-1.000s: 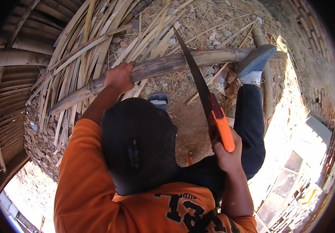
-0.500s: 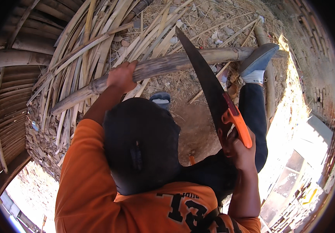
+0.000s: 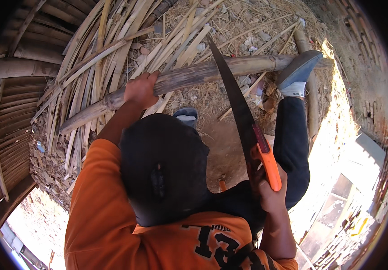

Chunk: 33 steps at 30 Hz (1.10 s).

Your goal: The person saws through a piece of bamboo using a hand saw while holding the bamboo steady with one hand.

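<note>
Bamboo, weathered to a dull grey-brown, forms the long pole (image 3: pixel 196 73) lying aslant in front of a person in an orange top (image 3: pixel 99 193), its left end over a heap of pale split strips (image 3: pixel 122 49) and its right stretch beneath a blue-grey shoe (image 3: pixel 299 69). Thick and slightly bowed, it looks stiff and of moderate weight, likely awkward more for its length than its load; the smooth, rounded skin could roll or slip, so a hold beside a swollen joint, well clear of the steel, seems surest. The left hand (image 3: pixel 141 90) clasps it left of the middle, back of the hand uppermost, some fingers hidden behind the curve. A saw (image 3: pixel 243 112) slants across the pole in this view, though whether its teeth touch the surface cannot be told. The right hand (image 3: pixel 272 195) is wrapped around the saw's orange handle, the proper place to take it; the long, dark blade appears thin, light and springy, its toothed edge facing left and best left alone. Farther out, straw-strewn ground (image 3: pixel 234 27) spreads behind the pole, a slatted bamboo structure (image 3: pixel 14 121) stands to the left, and a rough brick wall (image 3: pixel 369 54) curves along the right.
</note>
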{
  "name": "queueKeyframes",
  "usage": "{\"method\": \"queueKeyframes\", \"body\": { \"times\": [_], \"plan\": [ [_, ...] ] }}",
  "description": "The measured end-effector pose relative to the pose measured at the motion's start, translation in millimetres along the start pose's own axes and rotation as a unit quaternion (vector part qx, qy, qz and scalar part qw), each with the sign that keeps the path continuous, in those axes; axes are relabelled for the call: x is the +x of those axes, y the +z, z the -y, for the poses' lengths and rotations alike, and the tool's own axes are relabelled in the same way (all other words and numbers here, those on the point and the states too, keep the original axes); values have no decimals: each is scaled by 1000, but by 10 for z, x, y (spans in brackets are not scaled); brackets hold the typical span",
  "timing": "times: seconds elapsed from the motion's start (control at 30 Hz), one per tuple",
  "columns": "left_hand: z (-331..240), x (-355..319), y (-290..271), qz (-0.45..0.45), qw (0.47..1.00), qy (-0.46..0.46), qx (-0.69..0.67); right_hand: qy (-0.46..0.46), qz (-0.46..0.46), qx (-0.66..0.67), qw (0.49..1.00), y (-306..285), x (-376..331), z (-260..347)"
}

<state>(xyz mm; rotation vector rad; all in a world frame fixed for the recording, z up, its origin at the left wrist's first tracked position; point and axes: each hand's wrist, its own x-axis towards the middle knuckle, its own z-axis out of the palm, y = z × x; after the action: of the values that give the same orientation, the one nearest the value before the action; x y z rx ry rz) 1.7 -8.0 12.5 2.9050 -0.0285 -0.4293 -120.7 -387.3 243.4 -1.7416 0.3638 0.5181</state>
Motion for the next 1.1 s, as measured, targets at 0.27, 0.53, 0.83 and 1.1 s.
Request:
{"method": "queueKeyframes", "body": {
  "times": [0.27, 0.53, 0.83, 1.1],
  "plan": [
    [26, 50, -27, 7, 1000, 8, -15, -23, 19, -129, 991, 161, 767, 22],
    [-27, 79, 104, -18, 1000, 17, -18, -10, 2, -84, 996, -58, -102, -101],
    [27, 66, -49, 23, 1000, -2, -15, -5, 25, -56, 998, -91, 333, -143],
    [-124, 51, -7, 0, 1000, 9, -8, -31, -5, -103, 994, -89, -110, -194]
  ]
}}
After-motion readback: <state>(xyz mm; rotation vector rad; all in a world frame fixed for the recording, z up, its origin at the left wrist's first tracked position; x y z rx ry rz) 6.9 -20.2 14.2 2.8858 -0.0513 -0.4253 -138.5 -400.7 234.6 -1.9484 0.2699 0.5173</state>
